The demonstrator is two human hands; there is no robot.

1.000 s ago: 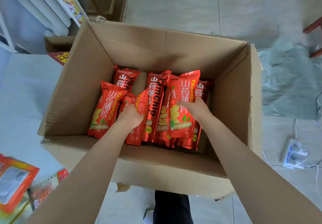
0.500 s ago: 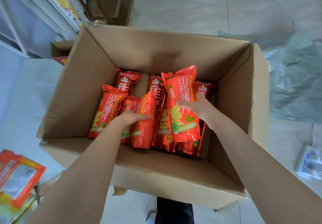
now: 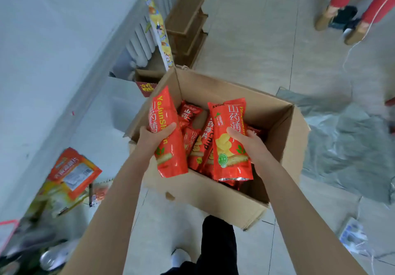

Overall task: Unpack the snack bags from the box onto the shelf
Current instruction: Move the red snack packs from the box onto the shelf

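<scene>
Head view: left hand (image 3: 157, 134) grips one red bag (image 3: 170, 157), right hand (image 3: 249, 144) a second bag (image 3: 228, 138); slick film, single-handed holds, so slip risk.

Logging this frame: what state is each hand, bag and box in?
box: open.
left hand: grips left bag, over the box's left wall.
right hand: grips right bag, above the box.
remaining bags: inside the box.

left hand (image 3: 154, 135) gripping, right hand (image 3: 249, 144) gripping
</scene>
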